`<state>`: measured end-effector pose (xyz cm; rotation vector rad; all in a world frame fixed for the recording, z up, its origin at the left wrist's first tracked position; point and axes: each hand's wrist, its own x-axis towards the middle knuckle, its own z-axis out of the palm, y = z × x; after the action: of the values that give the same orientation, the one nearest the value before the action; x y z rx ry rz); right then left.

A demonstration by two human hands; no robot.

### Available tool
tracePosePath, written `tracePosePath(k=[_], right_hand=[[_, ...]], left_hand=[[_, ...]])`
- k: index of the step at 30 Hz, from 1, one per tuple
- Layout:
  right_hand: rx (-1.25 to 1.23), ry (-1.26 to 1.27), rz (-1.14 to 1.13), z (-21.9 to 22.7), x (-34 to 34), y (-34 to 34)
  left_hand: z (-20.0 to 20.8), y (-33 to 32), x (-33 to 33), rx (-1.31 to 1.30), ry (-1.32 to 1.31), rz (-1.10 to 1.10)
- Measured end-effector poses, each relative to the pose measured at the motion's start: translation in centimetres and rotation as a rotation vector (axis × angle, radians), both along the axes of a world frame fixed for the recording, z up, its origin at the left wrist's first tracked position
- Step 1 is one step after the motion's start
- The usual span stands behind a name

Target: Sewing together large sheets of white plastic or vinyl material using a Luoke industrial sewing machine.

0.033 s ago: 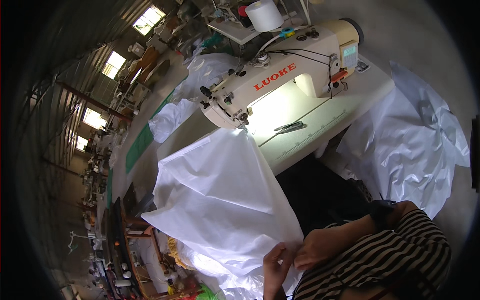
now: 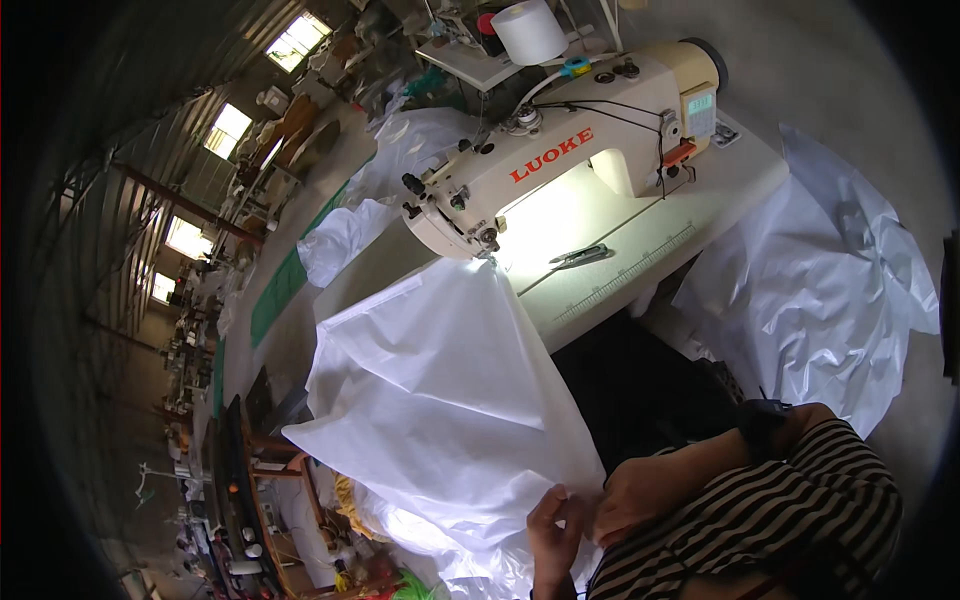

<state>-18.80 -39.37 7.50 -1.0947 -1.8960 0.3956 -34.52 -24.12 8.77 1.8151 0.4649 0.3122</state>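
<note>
A large white sheet of fabric hangs from under the needle area of a cream sewing machine and drapes toward me. At its near edge, close to my body, my left hand is closed with thumb and fingertips pinched on the fabric. My right hand is closed right beside it, at the same edge, its fingers mostly curled out of sight. The two hands nearly touch. A small pair of metal thread snips lies on the machine bed under the lamp.
The machine table carries a printed ruler scale. Shiny white sheeting hangs at the right. A white thread cone stands behind the machine. More white material lies to the left, near a wooden stand and a green strip.
</note>
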Motion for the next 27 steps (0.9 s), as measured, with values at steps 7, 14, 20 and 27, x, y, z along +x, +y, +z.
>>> tracePosePath(k=[7, 14, 20, 27], right_hand=[[-0.543, 0.433, -0.406, -7.4, 3.9, 7.2], [-0.350, 0.455, -0.965, -4.8, 11.5, 8.8], [-0.658, -0.453, -1.106, -5.0, 10.3, 11.6], [-0.413, -0.241, -1.172, -6.6, 12.2, 12.5]], left_hand=[[0.1, -0.3, 5.7, 0.689, -0.287, -0.433], [0.4, 1.4, 6.6, 0.618, -0.135, -0.689], [-0.9, 3.3, 9.4, 0.719, -0.147, -0.610], [-3.3, 6.6, 15.0, 0.872, -0.054, -0.487]])
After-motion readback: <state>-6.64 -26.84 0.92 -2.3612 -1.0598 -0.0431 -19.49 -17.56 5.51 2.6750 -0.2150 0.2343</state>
